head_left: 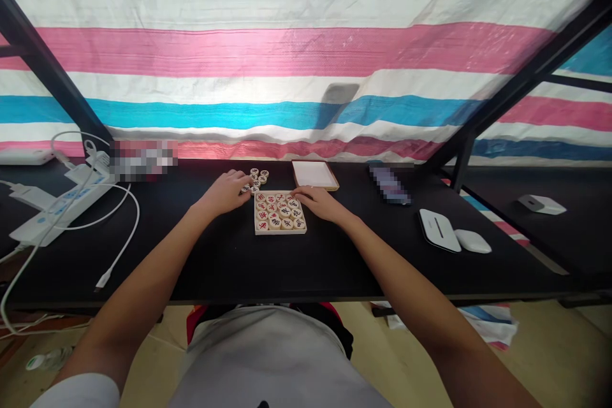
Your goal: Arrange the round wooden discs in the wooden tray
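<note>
A shallow pale box on the black desk holds rows of round Chinese chess pieces, marked in red or black. My left hand is just left of the box, with thumb and forefinger closed around a Chinese chess piece. Several loose pieces lie beyond the box, by those fingertips. At the box's far right corner, my right hand grips the rim, its fingers partly covering the pieces there. Behind that hand lies the box lid, its white inside facing up.
A white power strip with cables spreads over the desk's left side. To the right are a phone, a white flat device and a white rounded case. Black slanted frame bars and a striped sheet bound the desk's back.
</note>
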`<state>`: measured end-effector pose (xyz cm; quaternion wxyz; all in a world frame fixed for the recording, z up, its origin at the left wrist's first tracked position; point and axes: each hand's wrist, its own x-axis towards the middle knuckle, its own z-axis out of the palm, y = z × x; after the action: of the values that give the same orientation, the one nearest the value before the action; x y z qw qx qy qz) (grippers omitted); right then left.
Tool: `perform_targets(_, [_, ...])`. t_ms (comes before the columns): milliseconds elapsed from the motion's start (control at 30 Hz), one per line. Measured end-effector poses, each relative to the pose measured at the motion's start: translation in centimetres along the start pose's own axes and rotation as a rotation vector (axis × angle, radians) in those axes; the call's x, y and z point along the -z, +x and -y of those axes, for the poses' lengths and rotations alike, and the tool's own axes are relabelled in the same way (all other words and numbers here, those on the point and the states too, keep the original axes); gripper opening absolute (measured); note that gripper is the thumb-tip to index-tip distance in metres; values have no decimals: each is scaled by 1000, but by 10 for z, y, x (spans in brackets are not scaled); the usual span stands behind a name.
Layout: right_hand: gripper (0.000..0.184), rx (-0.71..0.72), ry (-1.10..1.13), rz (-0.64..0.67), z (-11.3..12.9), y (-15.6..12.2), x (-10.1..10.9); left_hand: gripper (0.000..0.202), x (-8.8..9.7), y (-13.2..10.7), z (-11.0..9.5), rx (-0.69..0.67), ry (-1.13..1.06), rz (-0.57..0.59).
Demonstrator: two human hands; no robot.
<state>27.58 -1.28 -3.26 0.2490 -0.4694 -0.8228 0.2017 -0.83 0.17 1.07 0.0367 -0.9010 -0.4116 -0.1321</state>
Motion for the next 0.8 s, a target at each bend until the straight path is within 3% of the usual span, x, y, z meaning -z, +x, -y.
perform_targets(167, [26,-5,-2,-4,0,0,-1,31,-5,0,-36,-259,-267,62])
perform_targets(267, [26,-6,3,-8,1,0,0,32,-11,0,-44,-344,-357,116])
perform_targets(800, [26,-19,-8,-2,3,0,1,25,-10,2,-45,-269,-269,77])
